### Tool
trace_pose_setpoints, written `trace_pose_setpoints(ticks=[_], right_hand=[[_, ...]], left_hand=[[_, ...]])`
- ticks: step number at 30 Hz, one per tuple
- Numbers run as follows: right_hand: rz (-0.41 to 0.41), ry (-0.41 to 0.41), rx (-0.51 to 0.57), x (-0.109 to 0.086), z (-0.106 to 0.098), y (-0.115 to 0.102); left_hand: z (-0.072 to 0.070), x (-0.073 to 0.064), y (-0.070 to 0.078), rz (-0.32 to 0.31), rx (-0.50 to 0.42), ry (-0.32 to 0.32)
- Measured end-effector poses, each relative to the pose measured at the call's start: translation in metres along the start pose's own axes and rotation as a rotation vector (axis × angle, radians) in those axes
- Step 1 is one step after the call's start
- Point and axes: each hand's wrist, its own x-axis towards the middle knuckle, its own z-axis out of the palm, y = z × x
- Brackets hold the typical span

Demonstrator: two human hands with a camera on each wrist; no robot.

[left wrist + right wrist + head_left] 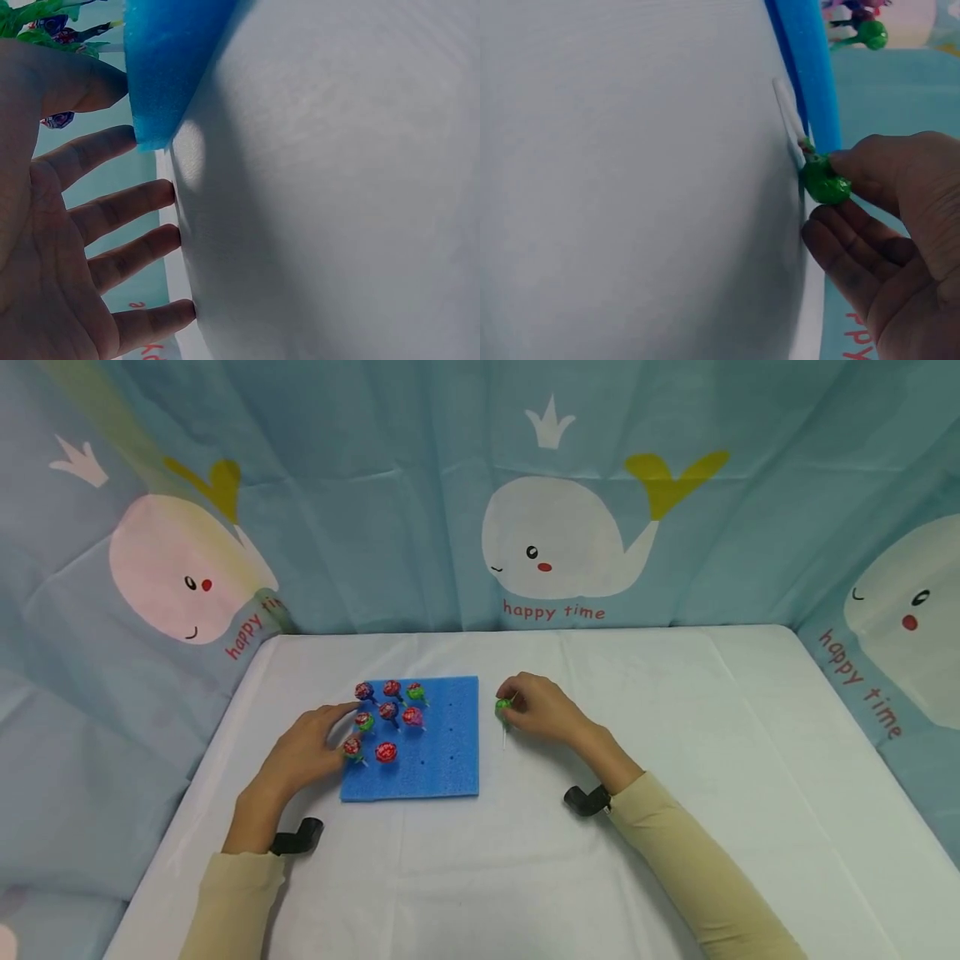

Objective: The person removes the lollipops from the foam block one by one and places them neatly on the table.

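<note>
My right hand (pixel 543 708) pinches a green-wrapped lollipop (pixel 825 182) by its candy head, just right of the blue foam board (pixel 457 781). Its white stick (pixel 786 109) points down toward the table in the head view. At the board's left edge, my left hand (pixel 303 752) has its fingers spread, with thumb and index fingertip at the foam. Several lollipops in red, green, purple and pink wrappers stand in the board's left and middle parts, among them a red one (pixel 386 752) and a pink one (pixel 412 717).
Small holes show in the right part of the board. The board lies on a white-covered table (pixel 450 877). Behind and beside the table hangs a blue curtain (pixel 420 552) with whale prints. Each wrist wears a black camera mount, such as the right one (pixel 587 801).
</note>
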Motion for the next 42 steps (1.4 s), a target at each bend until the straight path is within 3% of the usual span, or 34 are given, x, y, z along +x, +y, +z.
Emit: trace_pose_setpoints(ticks=[11, 20, 27, 42], right_hand=[[-0.022, -0.012, -0.056, -0.0033, 0.0067, -0.0011], [0.019, 0.064, -0.056, -0.0053, 0.0052, -0.0011], [0.057, 0.044, -0.028, -0.0002, 0.0013, -0.0016], [0.035, -0.007, -0.038, 0.0022, -0.0031, -0.0052]], left_hand=[[0.0058, -0.002, -0.0003, -0.008, 0.01, -0.015], [0.004, 0.0003, 0.0038, 0.008, 0.002, -0.012], [0.0039, -0.0011, 0.0016, -0.001, -0.014, -0.012], [0.0004, 0.0017, -0.0022, -0.017, -0.001, -0.029]])
